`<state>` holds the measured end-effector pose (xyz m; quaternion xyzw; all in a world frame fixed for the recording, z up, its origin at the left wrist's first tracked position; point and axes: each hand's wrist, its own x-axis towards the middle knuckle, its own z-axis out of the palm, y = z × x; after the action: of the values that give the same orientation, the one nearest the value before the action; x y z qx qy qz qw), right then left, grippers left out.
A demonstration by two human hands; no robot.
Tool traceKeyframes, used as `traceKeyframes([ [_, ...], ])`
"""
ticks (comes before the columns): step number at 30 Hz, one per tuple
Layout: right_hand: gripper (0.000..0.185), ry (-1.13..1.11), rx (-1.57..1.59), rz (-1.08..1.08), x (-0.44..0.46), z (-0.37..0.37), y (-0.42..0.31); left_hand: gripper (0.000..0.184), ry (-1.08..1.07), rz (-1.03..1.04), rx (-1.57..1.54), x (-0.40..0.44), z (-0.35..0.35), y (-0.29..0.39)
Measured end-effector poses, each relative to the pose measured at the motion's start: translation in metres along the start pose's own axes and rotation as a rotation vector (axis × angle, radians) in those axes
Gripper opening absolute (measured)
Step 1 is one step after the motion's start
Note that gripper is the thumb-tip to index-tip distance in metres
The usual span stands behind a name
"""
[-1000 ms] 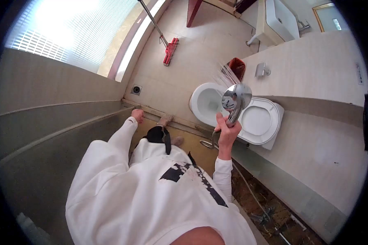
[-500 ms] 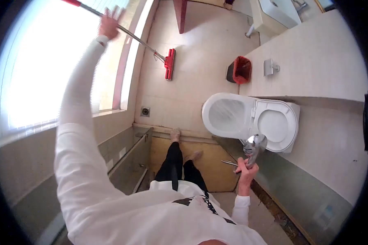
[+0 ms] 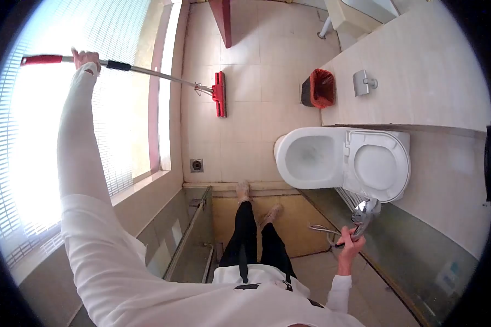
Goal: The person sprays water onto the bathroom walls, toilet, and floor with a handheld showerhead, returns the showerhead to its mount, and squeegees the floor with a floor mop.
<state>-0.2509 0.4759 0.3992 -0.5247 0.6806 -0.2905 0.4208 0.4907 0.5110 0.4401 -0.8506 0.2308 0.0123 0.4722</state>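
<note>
At upper left, my left hand (image 3: 86, 59) is closed around the pole of a mop (image 3: 153, 73), between its red end grip and a black section. The mop's red head (image 3: 219, 94) rests on the tiled floor. Lower right, my right hand (image 3: 349, 246) grips a chrome shower head (image 3: 362, 216) by its handle. A silvery hose (image 3: 324, 229) loops beside that hand. Pale streaks show by the shower head, near the toilet; whether they are water I cannot tell.
A white toilet (image 3: 312, 158) with its lid raised stands right of centre. Behind it are a red-lined bin (image 3: 322, 88) and a paper holder (image 3: 363, 83). A glass door (image 3: 191, 234) stands at left by the raised sill (image 3: 267, 187). A floor drain (image 3: 196, 165) lies near the window wall.
My left hand, earlier spread at the mop pole, is now closed round it near the red grip. The pole lies flatter across the view. My right hand and the shower head sit farther right and lower.
</note>
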Motion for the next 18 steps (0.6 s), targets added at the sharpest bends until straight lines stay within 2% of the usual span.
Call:
traceKeyframes([
  [1,0.020,0.000,-0.012,-0.007,0.001,-0.001,0.001,0.050,-0.076,0.037,-0.096,0.005,0.006,0.013],
  [2,0.019,0.000,-0.024,-0.009,0.000,-0.003,0.002,0.037,-0.122,0.135,-0.084,0.004,0.014,0.029],
  [3,0.019,0.002,-0.024,0.003,-0.001,-0.004,0.002,0.026,0.104,0.348,-0.086,-0.003,0.040,0.041],
  [4,0.020,-0.013,-0.030,-0.005,-0.001,-0.004,0.002,0.023,0.211,0.332,-0.394,0.030,0.096,0.075],
  [5,0.020,-0.025,-0.034,-0.011,-0.001,-0.003,0.001,0.022,0.104,0.477,-0.482,0.016,0.090,0.099],
  [6,0.020,-0.017,-0.030,0.004,-0.002,-0.002,0.000,0.022,-0.185,0.459,-0.472,0.000,0.076,0.130],
  [7,0.020,0.016,-0.022,0.025,-0.003,0.001,-0.003,0.022,-0.048,0.543,-0.291,-0.024,0.076,0.161],
  [9,0.020,0.055,-0.006,0.064,-0.003,0.002,-0.003,0.019,0.030,0.358,-0.158,-0.052,0.093,0.227],
  [11,0.021,-0.005,-0.066,0.092,-0.001,-0.003,-0.003,0.013,0.150,0.380,-0.179,-0.062,0.100,0.242],
  [12,0.021,-0.005,-0.057,0.104,0.001,-0.007,0.004,0.012,0.221,0.396,-0.194,-0.041,0.126,0.248],
  [13,0.020,-0.024,-0.010,0.108,0.003,-0.009,0.009,0.012,0.141,0.353,-0.152,-0.059,0.087,0.228],
  [17,0.019,-0.017,0.058,0.127,0.001,-0.008,0.019,0.013,0.324,0.494,-0.068,-0.055,0.034,0.174],
  [18,0.019,-0.013,0.057,0.141,-0.001,-0.004,0.015,0.017,0.254,0.536,-0.023,-0.064,0.001,0.153],
])
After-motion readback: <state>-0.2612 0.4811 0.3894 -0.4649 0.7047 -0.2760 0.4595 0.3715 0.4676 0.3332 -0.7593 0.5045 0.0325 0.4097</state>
